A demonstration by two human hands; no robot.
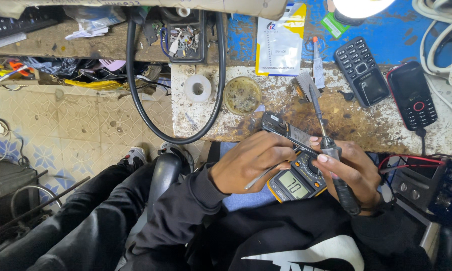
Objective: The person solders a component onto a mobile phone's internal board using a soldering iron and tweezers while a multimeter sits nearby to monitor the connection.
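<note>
Looks like mid-repair on an opened phone [286, 131]. The left hand [251, 163] is curled round it, pinning it at the bench edge with tweezers [261, 175] tucked under the fingers. The right hand [351, 170] is wrapped tight on a soldering iron [326, 135], tip pointing up and away toward the bench, not clearly on the board. A yellow multimeter [296, 183] sits in the lap just below the phone, display lit.

My guess — this is the soldering step, and the next move needs the tip brought down onto a tiny joint with a steady hand.

The bench [206, 120] is scuffed and flaking, with a tape roll [198, 88], a grubby round dish [242, 95] and two keypad phones [386, 85] on it. Tiled floor [85, 125] at left — cramped little workshop.
</note>
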